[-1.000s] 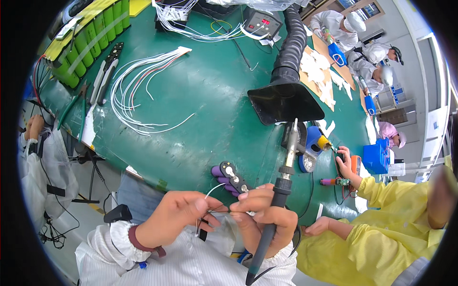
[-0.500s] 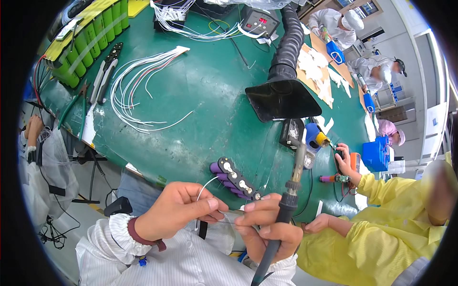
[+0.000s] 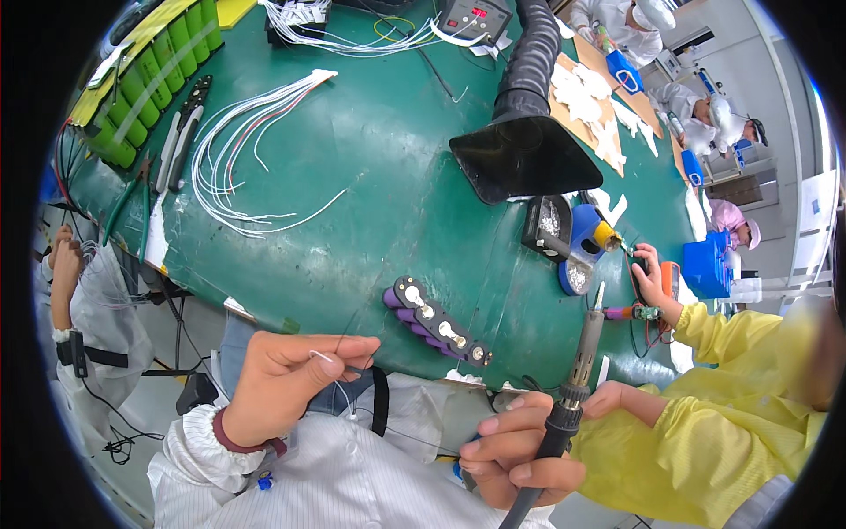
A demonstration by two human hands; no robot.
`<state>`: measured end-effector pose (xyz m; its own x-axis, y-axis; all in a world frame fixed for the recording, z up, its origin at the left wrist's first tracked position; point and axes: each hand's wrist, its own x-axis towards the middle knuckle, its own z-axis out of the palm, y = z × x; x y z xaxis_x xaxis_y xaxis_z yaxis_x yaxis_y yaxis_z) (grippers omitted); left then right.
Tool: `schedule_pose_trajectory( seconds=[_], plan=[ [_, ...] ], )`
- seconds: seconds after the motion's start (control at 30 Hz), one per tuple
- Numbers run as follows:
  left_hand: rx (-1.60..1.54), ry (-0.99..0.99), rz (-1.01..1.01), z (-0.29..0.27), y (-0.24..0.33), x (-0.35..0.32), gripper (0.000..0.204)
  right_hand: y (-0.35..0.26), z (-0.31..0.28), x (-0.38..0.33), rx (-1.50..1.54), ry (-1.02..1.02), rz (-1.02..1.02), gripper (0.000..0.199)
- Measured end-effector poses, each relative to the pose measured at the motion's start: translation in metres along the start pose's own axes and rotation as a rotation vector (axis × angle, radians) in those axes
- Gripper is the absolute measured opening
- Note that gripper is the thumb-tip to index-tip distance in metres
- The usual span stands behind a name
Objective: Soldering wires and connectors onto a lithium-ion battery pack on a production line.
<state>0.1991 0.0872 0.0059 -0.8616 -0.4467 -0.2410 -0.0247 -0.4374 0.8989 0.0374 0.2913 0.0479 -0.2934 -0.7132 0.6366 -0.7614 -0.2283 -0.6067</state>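
Note:
My left hand [image 3: 286,379] pinches a white wire [image 3: 342,393] between thumb and fingers, its short end poking up past the thumb. A thin dark strand also passes by these fingertips; what it is I cannot make out. My right hand [image 3: 520,454] is wrapped round a soldering iron [image 3: 582,366], whose tip points up and away from me, touching nothing. On the table beyond both hands lies a small battery pack [image 3: 438,322] with purple cells and a black holder with silvery metal strips. Neither hand touches the pack.
A blue iron stand [image 3: 583,251] sits beside a black tray [image 3: 546,225], below a black fume hose hood [image 3: 529,159]. White wires [image 3: 220,167], pliers [image 3: 145,207], a wire stripper [image 3: 181,145] and green cells [image 3: 141,97] lie left. A co-worker in yellow [image 3: 705,397] works close right.
My hands have moved apart: the left to the left with the white wire, the right to the right and lower with the soldering iron. The view has shifted slightly.

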Motion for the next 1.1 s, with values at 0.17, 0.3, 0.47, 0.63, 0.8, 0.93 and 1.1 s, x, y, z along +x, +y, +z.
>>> schedule_pose_trajectory(
  seconds=[0.17, 0.3, 0.47, 0.63, 0.8, 0.93, 1.1],
  plan=[
    [-0.012, 0.008, -0.006, -0.006, -0.003, -0.004, 0.030, -0.002, -0.001, -0.003, 0.003, -0.028, -0.012, 0.056],
    [-0.063, 0.027, 0.024, -0.006, -0.007, -0.006, 0.030, -0.003, 0.002, -0.002, 0.000, -0.028, -0.002, 0.058],
    [-0.041, 0.056, 0.069, 0.000, -0.007, -0.004, 0.022, -0.003, 0.000, 0.002, -0.011, -0.042, 0.011, 0.059],
    [-0.078, 0.079, 0.157, 0.019, 0.002, 0.009, 0.023, -0.008, -0.002, 0.006, -0.017, -0.120, 0.070, 0.058],
    [0.089, 0.038, 0.043, 0.028, 0.011, 0.019, 0.029, -0.012, 0.004, 0.007, -0.005, -0.065, 0.088, 0.057],
    [0.196, -0.041, 0.146, 0.032, 0.006, 0.023, 0.024, -0.014, 0.007, 0.007, 0.126, 0.039, 0.115, 0.047],
    [-0.241, 0.062, 0.109, 0.049, 0.004, 0.011, 0.010, -0.003, 0.006, 0.006, 0.088, 0.037, 0.113, 0.048]
  ],
)
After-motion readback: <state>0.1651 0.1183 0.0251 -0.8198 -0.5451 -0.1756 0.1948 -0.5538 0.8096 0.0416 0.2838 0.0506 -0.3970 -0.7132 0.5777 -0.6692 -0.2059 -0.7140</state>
